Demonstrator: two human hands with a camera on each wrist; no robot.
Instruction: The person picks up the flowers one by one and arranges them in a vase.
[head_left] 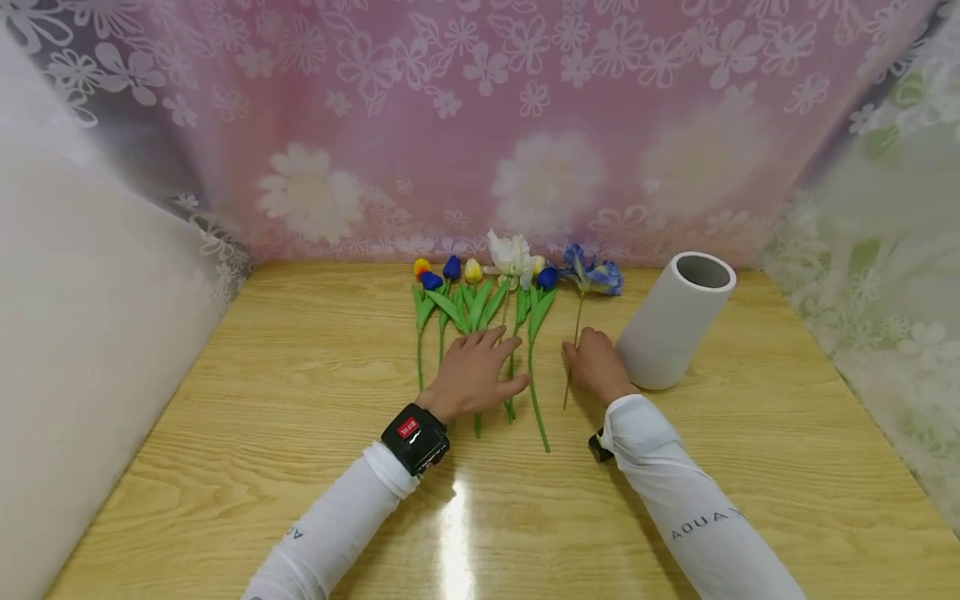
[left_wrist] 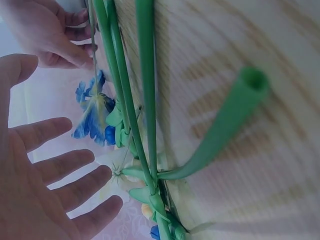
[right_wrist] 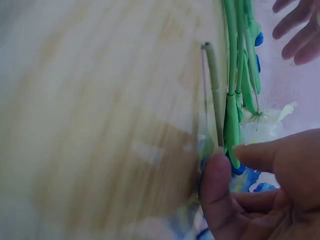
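White, one vase [head_left: 663,337] stands beside your right hand [head_left: 600,367] at one blue iris [head_left: 602,278], its grip I can't tell; your left hand [head_left: 474,371] spreads wide by six tulips [head_left: 452,267], one pale flower [head_left: 510,257].

Dressed in white sleeves [head_left: 341,521] printed with dark lettering [head_left: 705,524]. Wearing a black boxy device [head_left: 423,450] with a red label [head_left: 408,427] behind the left hand [head_left: 476,371] and another black device [head_left: 600,447] behind the right hand [head_left: 597,364].
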